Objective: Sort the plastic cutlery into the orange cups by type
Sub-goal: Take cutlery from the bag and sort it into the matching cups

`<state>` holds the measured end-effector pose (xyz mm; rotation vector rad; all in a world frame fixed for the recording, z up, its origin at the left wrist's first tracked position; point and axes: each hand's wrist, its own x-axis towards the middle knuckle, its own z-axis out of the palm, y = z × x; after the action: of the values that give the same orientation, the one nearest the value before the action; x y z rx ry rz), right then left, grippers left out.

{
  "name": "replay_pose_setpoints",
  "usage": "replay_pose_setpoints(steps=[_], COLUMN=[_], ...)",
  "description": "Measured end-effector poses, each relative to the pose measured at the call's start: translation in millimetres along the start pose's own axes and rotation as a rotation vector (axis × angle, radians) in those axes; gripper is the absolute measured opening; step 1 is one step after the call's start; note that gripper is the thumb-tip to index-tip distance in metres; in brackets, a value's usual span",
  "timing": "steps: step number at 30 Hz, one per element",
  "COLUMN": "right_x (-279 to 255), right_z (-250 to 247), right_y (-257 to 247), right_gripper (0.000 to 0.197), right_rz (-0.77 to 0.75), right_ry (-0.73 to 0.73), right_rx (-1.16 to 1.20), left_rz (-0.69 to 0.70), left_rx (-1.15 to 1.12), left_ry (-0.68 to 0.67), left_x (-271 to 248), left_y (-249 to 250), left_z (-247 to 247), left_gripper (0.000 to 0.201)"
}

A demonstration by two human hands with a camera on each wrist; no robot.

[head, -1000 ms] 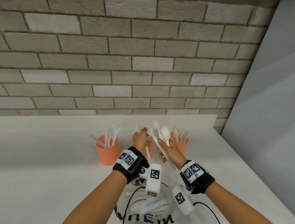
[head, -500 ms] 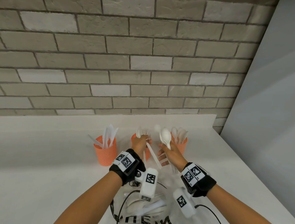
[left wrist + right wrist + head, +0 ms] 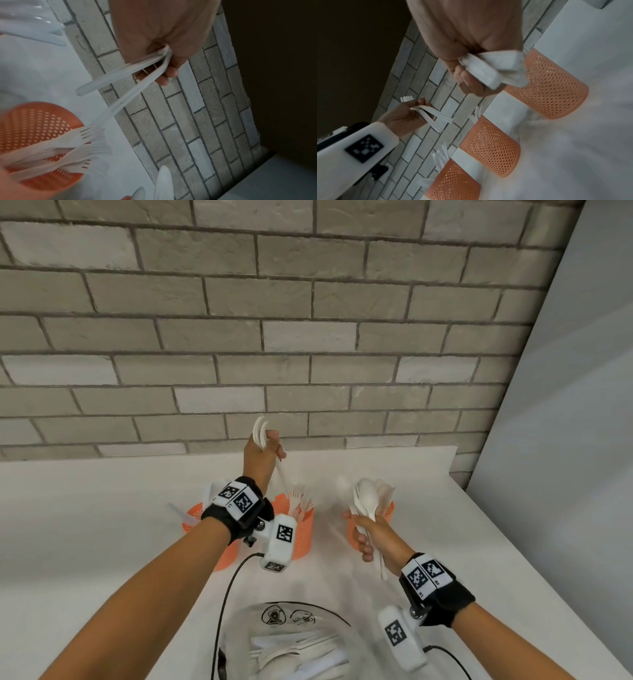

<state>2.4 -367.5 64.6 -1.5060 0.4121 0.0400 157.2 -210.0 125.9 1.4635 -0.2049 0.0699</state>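
Three orange mesh cups stand in a row by the brick wall. The left cup (image 3: 191, 518) holds knives and is partly hidden by my left wrist. The middle cup (image 3: 303, 530) holds forks, the right cup (image 3: 388, 510) holds spoons. My left hand (image 3: 272, 446) is raised above the middle cup and grips a few white forks (image 3: 120, 83) by the handles, tines up. My right hand (image 3: 361, 534) holds a bundle of white spoons (image 3: 368, 498) upright, just in front of the right cup. In the right wrist view the spoon handles (image 3: 491, 69) stick out of my fist beside that cup (image 3: 553, 88).
A clear plastic bag (image 3: 294, 652) with more white cutlery lies on the white table (image 3: 102, 542) close to me, between my forearms. The brick wall (image 3: 308, 337) rises right behind the cups. A grey panel (image 3: 565, 440) bounds the table on the right.
My left hand has lifted up and slightly left from the middle cup, still gripping forks. The right hand with the spoons has stayed almost in place by the right cup.
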Motion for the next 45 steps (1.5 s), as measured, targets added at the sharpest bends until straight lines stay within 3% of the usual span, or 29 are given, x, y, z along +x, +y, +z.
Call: replay_pose_setpoints(steps=[10,14,20,25,27,31,34,40,42,45], right_x=[7,10,12,12,12,13,13,5,0,-1], right_z=[-2,-1,3,8,11,21,28,35,34,32], right_y=[-4,-3,0,0,0,2,5,4,3,4], right_gripper=[0.022,0.021,0.022,0.026,0.024,0.025,0.034,0.023,0.013,0.023], right_rz=[0.087,0.089,0.105,0.091,0.058,-0.067,-0.185,-0.398,-0.388,-0.313], right_ry=[-0.115,-0.138,-0.174,-0.191,-0.171,-0.081,-0.029,-0.005,-0.016,-0.022], right_rx=[0.104,0.091,0.103,0.120,0.104,-0.062,-0.202,-0.194,-0.152,-0.069], left_rz=[-0.092,-0.113,-0.042,0.065,0.098,-0.088,-0.184,-0.316,-0.365,-0.474], left_rx=[0.049,0.227,0.494,0.429,0.384,0.353,0.324,0.050,-0.027,-0.164], left_ry=[-0.126,-0.114,-0.096,-0.037,-0.071,-0.299,-0.403,-0.376,-0.373,-0.351], left_x=[-4,-13,-17,-24,-30,-50,-66,-83,-88,-91], left_y=[-57,-79,-77,-57,-45,-22,-19,-22,-22,-22], left_z=[12,12,9,12,14,20,23,23,22,19], left_gripper=[0.017,0.020,0.027,0.024,0.020,0.007,0.010,0.005,0.009,0.015])
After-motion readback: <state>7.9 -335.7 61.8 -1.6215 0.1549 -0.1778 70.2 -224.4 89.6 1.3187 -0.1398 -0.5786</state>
